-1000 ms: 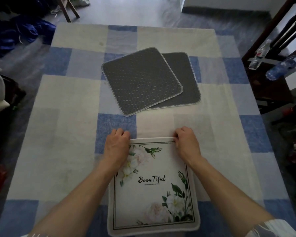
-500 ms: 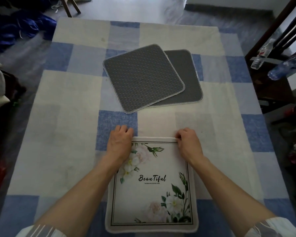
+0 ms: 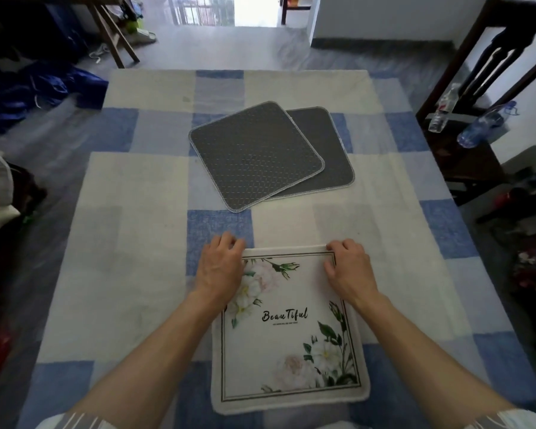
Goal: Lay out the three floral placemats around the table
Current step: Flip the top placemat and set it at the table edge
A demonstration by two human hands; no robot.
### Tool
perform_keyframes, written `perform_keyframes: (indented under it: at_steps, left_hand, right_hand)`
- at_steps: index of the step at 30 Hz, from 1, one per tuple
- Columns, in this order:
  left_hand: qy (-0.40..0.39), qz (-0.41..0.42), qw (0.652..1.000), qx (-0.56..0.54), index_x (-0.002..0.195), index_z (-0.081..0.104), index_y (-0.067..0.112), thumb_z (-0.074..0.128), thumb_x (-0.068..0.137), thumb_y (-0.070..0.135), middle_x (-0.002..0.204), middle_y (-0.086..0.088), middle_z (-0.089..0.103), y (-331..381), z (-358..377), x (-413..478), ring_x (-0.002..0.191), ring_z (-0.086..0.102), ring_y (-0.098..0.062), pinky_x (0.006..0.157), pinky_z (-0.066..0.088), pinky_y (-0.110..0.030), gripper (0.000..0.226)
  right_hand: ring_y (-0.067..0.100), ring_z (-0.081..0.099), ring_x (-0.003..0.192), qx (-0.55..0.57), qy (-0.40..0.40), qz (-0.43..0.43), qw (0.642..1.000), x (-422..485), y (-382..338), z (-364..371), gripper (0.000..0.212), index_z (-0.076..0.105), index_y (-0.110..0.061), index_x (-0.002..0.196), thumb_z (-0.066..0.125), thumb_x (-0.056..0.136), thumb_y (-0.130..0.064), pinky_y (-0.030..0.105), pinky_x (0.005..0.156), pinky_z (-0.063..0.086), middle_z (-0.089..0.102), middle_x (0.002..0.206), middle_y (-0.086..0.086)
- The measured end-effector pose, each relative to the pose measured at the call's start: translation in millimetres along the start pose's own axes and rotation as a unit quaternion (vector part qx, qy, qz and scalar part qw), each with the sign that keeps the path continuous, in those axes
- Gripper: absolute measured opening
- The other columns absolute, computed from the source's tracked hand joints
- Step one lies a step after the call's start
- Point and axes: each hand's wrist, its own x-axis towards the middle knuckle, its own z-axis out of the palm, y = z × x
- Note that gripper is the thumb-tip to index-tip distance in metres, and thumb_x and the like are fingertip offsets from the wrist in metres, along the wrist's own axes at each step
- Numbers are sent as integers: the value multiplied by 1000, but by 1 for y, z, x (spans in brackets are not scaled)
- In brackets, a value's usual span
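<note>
Roughly a third of the way through, by the look of it. One floral placemat (image 3: 290,329) down face-up at the near edge of the worktop (image 3: 121,274), right in front of the person, pretty much square to that edge. Two more still to go.

Going left to right: left hand (image 3: 222,267) on the far-left corner of that mat, fingers curled over the far edge, thumb side lying on the print. Could be a pinch of the corner or just pressing it flat, can't tell for sure which. Right hand (image 3: 348,269) doing the mirror job on the far-right corner, fingers bent over the edge, thumb tucked on top of the mat. Looks more like a light pinch there, but again not certain. Neither hand spread wide.

Farther back, around the middle of the worktop: two grey mats, undersides up. Top grey mat (image 3: 256,154) turned at an angle and overlapping the lower grey mat (image 3: 331,150), which pokes out to the right and far side. Presumably the other two placemats, flipped over, so each needs turning and carrying to its own spot.

As for looks: near mat white-ish with a thin dark double border, pale roses and green leaves in the far-left and near-right corners, "Beautiful" in script across the middle. Soft, cloth-like, rounded corners. Grey backs dotted with a grippy pattern, stitched pale edging all round. Blue and cream checked cloth under everything.
</note>
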Motion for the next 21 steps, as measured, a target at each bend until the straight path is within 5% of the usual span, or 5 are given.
perform_keyframes:
  at_steps: [11, 21]
  left_hand:
    - [39, 60, 997, -35, 104, 64, 11, 78, 72, 15, 111, -8, 59, -9, -18, -74, 102, 52, -30, 80, 49, -38, 36]
    - [18, -18, 999, -44, 108, 62, 15, 70, 78, 14, 116, -5, 58, 30, 4, -157, 105, 51, -28, 83, 51, -41, 31]
  right_hand:
    - [27, 50, 114, 38, 8, 25, 999, -89, -1, -5, 40, 57, -12, 125, 62, 88, -26, 38, 100, 44, 57, 122, 11]
    - [23, 50, 112, 74, -17, -34, 997, -149, 35, 9, 39, 58, -14, 124, 66, 87, -25, 34, 98, 44, 57, 122, 7]
